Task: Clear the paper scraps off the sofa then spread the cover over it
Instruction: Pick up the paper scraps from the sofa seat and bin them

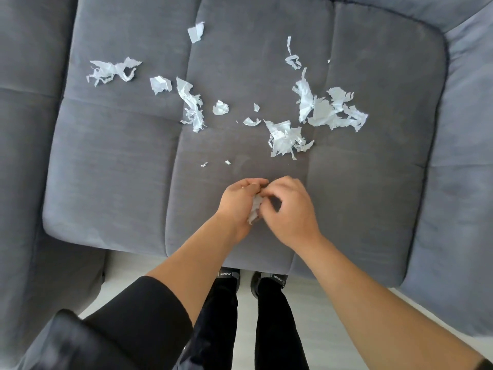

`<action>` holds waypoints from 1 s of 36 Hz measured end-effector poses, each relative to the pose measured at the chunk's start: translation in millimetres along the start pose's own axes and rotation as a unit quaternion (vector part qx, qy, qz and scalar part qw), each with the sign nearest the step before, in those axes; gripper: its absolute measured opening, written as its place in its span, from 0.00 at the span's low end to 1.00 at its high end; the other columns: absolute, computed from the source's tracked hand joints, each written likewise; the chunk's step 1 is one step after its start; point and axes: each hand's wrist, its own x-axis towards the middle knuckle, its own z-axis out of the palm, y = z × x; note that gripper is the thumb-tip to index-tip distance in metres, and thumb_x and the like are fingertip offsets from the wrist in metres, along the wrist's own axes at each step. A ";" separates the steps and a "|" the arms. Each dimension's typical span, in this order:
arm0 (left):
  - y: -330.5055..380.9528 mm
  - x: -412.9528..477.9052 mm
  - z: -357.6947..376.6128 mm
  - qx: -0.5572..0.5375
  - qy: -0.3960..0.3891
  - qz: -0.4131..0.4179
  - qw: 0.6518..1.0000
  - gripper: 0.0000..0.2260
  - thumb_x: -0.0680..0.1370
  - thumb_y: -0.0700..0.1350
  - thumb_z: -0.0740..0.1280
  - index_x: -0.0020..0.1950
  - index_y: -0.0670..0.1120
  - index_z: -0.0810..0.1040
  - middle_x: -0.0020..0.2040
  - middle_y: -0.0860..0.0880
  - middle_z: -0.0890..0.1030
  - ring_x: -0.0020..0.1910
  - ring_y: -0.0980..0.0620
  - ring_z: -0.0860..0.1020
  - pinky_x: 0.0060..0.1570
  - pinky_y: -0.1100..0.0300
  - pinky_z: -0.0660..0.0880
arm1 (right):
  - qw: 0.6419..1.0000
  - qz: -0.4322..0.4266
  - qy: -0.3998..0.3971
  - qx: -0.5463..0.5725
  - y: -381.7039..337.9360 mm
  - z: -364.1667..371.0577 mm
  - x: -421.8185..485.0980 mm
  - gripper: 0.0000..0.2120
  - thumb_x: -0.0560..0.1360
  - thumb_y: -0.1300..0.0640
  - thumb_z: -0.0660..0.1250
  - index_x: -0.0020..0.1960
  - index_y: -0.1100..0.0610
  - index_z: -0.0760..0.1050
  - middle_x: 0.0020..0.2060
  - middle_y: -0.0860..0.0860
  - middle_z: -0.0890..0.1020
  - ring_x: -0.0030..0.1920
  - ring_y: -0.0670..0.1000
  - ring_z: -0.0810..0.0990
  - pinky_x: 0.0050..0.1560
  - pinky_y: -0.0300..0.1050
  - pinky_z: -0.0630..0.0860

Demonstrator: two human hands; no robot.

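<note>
Several torn white paper scraps lie across the grey sofa seat (120,156): a large cluster (328,108) at the right, a pile (285,138) near the middle, strips (190,102) left of centre and a piece (112,70) at the far left. Near the seat's front edge my left hand (237,201) and my right hand (288,209) meet. Between them is a crumpled wad of scraps (254,208); my left hand cups it and my right hand's fingers curl onto it. No cover is in view.
The sofa's armrest (458,156) runs along the right and another seat cushion (24,129) lies at the left. My legs and shoes (253,279) stand on the pale floor in front of the seat.
</note>
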 end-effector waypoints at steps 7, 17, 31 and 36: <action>-1.7 6.8 -19.2 -0.009 0.017 -0.036 0.999 0.09 0.82 0.39 0.60 0.55 0.42 0.79 0.34 0.48 0.76 0.29 0.52 0.69 0.25 0.62 0.61 | 0.960 0.235 0.139 0.058 45.1 -19.6 82.1 0.12 0.76 0.58 0.66 0.59 0.50 0.73 0.48 0.51 0.80 0.52 0.52 0.77 0.50 0.44 0.71; 1.4 1.9 -17.8 -0.065 0.015 -0.067 0.996 0.10 0.82 0.43 0.63 0.59 0.42 0.79 0.38 0.45 0.81 0.31 0.49 0.76 0.27 0.61 0.63 | 0.988 0.111 0.112 -0.006 25.2 -18.3 64.7 0.03 0.72 0.60 0.69 0.40 0.55 0.77 0.48 0.52 0.75 0.45 0.47 0.74 0.48 0.40 0.72; 14.5 -49.1 -43.2 -0.074 -0.040 -0.012 0.996 0.08 0.81 0.42 0.64 0.47 0.43 0.82 0.39 0.44 0.81 0.37 0.47 0.79 0.40 0.54 0.77 | 0.991 -0.071 -0.051 -0.100 -75.7 12.0 -38.6 0.06 0.71 0.48 0.64 0.44 0.50 0.75 0.45 0.41 0.80 0.57 0.48 0.74 0.53 0.49 0.70; 9.5 -96.7 -88.5 -0.173 -0.038 0.024 0.984 0.10 0.81 0.47 0.66 0.47 0.43 0.81 0.40 0.44 0.79 0.38 0.46 0.79 0.44 0.54 0.74 | 0.979 -0.167 -0.084 -0.082 -116.9 14.0 -68.2 0.17 0.70 0.45 0.66 0.57 0.50 0.77 0.57 0.42 0.80 0.61 0.48 0.73 0.58 0.47 0.71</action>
